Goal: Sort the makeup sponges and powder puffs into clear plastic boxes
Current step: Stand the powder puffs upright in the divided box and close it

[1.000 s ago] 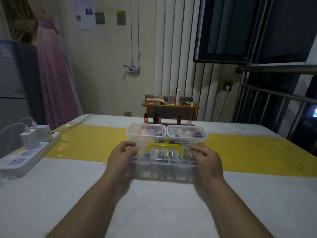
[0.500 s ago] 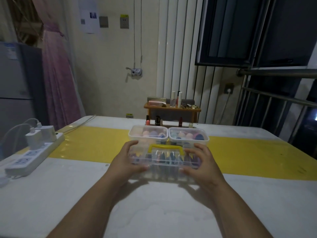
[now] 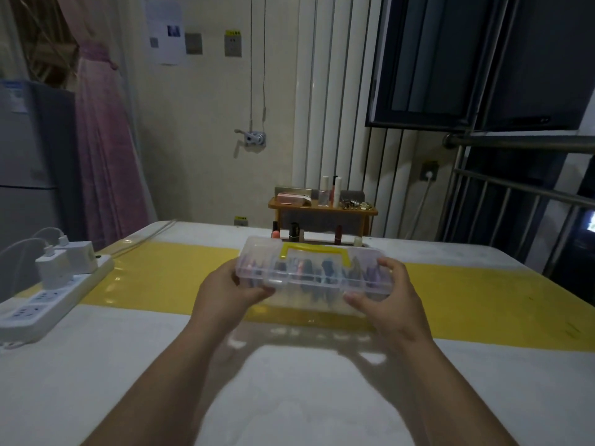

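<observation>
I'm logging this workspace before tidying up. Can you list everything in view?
clear box: one, transparent with yellow handle, held above the yellow strip; contents blurred
table: one, white, foreground
yellow strip: one, yellow, across the table
power strip: one, white, table's left edge
chargers: two, white, plugged into the power strip
wooden shelf: one, brown, table's far edge, tubes and small items on top
small bottles: several, dark and red, under the shelf
curtain: one, pink, left wall
fridge: one, grey, far left
left hand: one, bare, grips the box's left end
right hand: one, bare, grips the box's right end
</observation>
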Motion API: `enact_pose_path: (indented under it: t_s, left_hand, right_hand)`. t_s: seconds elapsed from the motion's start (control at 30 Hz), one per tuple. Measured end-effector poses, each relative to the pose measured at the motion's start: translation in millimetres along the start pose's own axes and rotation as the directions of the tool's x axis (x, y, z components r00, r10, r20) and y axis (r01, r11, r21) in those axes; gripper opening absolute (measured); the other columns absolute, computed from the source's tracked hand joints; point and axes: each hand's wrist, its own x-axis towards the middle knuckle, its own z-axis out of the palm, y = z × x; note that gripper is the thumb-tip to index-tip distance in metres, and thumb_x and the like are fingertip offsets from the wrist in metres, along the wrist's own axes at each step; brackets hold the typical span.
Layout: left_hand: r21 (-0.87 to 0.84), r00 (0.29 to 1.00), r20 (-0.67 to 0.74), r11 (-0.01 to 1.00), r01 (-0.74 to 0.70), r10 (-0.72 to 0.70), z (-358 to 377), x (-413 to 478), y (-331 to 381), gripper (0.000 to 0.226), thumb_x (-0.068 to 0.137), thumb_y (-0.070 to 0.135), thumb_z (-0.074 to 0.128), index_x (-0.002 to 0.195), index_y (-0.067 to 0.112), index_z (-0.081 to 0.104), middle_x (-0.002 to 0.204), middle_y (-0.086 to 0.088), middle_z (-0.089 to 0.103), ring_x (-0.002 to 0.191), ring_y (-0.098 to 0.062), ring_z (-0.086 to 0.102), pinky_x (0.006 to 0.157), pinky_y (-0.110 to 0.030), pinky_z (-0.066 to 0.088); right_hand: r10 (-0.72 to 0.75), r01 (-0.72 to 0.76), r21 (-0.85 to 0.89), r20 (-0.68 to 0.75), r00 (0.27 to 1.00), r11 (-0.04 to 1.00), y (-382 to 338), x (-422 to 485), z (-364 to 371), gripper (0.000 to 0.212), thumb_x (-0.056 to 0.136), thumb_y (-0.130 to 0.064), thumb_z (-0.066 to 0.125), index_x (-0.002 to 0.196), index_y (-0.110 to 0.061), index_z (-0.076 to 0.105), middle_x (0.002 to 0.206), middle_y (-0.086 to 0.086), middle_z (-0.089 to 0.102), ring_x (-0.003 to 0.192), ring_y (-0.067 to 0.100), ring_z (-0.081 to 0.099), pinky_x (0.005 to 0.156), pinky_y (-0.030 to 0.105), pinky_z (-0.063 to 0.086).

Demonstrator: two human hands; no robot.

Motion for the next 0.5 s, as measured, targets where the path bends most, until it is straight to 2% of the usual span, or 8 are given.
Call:
enact_pose_path:
  t_s: [0.13, 0.23, 0.37, 0.5]
  left_hand:
    - [0.012, 0.995, -0.097, 0.999, -0.03, 0.031, 10, 24, 8, 0.032, 0.075, 0.027, 0.084, 0.1, 0.032, 0.066, 0.09, 0.012, 0.069, 0.086, -0.01, 0.065, 0.067, -0.026, 0.048]
    - [0.035, 0.99, -0.139, 0.999, -0.023, 0.028, 20, 43, 11, 0.042, 0.08, 0.033, 0.08, 0.118, 0.024, 0.066, 0.105, 0.004, 0.071, 0.094, -0.016, 0.063, 0.066, -0.026, 0.045]
    - [0.115, 0.983, -0.181, 0.992, 0.046, -0.024, 32, 68, 8, 0.053, 0.081, 0.04, 0.078, 0.129, 0.025, 0.06, 0.125, 0.002, 0.066, 0.11, -0.023, 0.061, 0.082, -0.036, 0.05]
    - [0.181, 0.982, -0.18, 0.98, 0.082, -0.048, 40, 89, 2, 0.05, 0.081, 0.046, 0.076, 0.126, 0.028, 0.06, 0.121, 0.004, 0.067, 0.108, -0.023, 0.062, 0.093, -0.048, 0.051]
  right_hand:
    - [0.019, -0.02, -0.01, -0.038, 0.999, 1.0, -11, 23, 6, 0.064, 0.076, -0.039, 0.083, 0.124, -0.032, 0.041, 0.121, -0.005, 0.051, 0.103, 0.019, 0.052, 0.078, 0.032, 0.046]
    - [0.038, -0.039, -0.005, -0.046, 0.998, 0.999, -16, 45, 14, 0.063, 0.08, -0.038, 0.08, 0.129, -0.03, 0.041, 0.13, -0.001, 0.053, 0.102, 0.015, 0.048, 0.077, 0.031, 0.046]
    - [0.045, -0.046, -0.015, -0.021, 0.999, 0.999, -14, 71, 25, 0.062, 0.084, -0.037, 0.077, 0.133, -0.031, 0.04, 0.138, 0.002, 0.052, 0.104, 0.014, 0.047, 0.08, 0.032, 0.048]
    - [0.077, -0.077, -0.035, -0.003, 0.997, 0.996, -8, 91, 32, 0.059, 0.084, -0.038, 0.076, 0.13, -0.033, 0.039, 0.137, 0.001, 0.053, 0.11, 0.02, 0.053, 0.091, 0.045, 0.055]
